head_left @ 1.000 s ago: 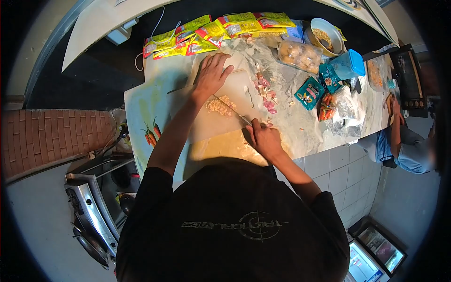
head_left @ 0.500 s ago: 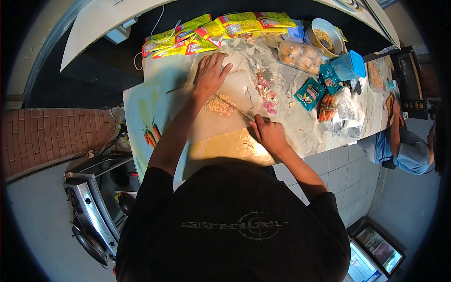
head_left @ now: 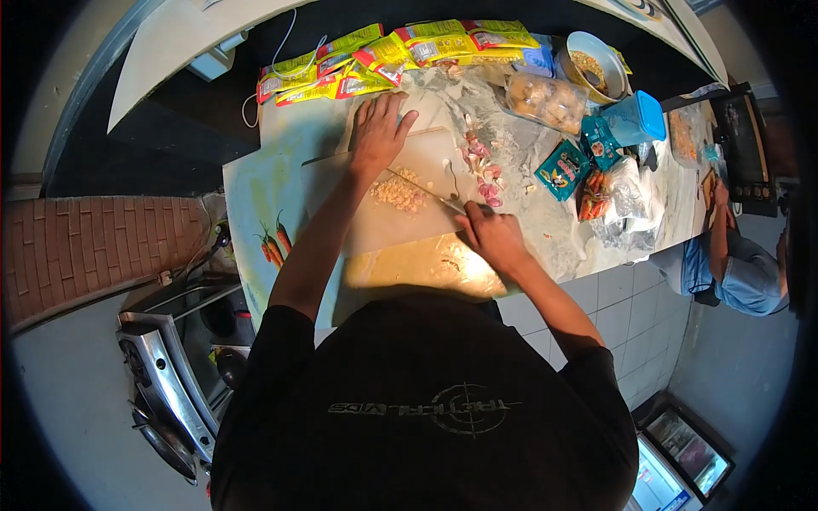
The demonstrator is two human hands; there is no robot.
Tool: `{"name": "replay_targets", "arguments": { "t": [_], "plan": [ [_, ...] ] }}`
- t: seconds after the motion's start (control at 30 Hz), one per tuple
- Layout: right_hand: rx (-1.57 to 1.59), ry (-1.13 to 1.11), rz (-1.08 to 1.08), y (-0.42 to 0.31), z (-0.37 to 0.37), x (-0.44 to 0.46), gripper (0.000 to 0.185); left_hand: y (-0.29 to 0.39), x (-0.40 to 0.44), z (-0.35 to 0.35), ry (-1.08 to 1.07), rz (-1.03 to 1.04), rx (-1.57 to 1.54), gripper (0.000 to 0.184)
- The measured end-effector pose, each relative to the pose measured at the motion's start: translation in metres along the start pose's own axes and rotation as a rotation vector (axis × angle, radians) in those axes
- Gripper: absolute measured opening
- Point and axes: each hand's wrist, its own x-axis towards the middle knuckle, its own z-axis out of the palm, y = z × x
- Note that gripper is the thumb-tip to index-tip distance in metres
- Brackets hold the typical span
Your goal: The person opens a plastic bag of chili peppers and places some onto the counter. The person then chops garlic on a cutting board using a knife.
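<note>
My right hand [head_left: 494, 240] is closed around the handle of a knife [head_left: 439, 198]. Its blade slants across a pile of finely chopped pale pieces, probably garlic [head_left: 396, 196], on a whitish cutting board [head_left: 383, 237]. Toward the far side of the board, my left hand [head_left: 380, 129] lies flat with fingers stretched out and holds nothing. Beyond the board's right side are garlic skins and purplish peelings [head_left: 487, 175]. A tan board [head_left: 409, 264] shows under the near edge of the cutting board.
Red chillies [head_left: 274, 243] lie on the left. Yellow-green packets [head_left: 375, 64] line the back. To the right are a plastic food container [head_left: 545, 102], a bowl [head_left: 592, 64], a blue-lidded tub [head_left: 635, 117] and teal sachets [head_left: 562, 170]. Another person [head_left: 741, 264] stands far right; a stove [head_left: 166, 375] is left.
My right hand and the knife have shifted slightly up and to the right. My left hand has moved very little and stays flat at the far side.
</note>
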Motion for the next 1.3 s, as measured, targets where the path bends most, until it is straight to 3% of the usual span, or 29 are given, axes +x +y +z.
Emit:
{"name": "replay_targets", "arguments": {
  "t": [0.37,0.47,0.67,0.9,1.07,1.3],
  "plan": [
    [-0.043,-0.006,-0.063,0.027,0.008,0.022,0.028,-0.004,0.004,0.012,-0.023,-0.060,0.030,0.042],
    [-0.062,-0.102,-0.030,0.026,0.004,0.023,0.029,-0.005,0.004,0.012,0.022,-0.040,0.009,0.042],
    [-0.061,0.030,-0.048,0.020,0.023,0.015,0.029,-0.003,0.001,0.008,-0.004,-0.021,0.060,0.041],
    [-0.069,-0.099,0.024,0.003,0.001,0.015,0.032,-0.006,0.000,0.007,-0.019,-0.019,0.015,0.041],
    [-0.028,0.025,-0.007,0.004,0.025,0.007,0.031,-0.005,0.000,0.010,-0.042,-0.044,0.009,0.041],
    [-0.036,-0.041,0.032,-0.013,-0.009,0.012,0.031,-0.008,0.000,0.003,0.001,-0.012,0.003,0.041]
  ]
}}
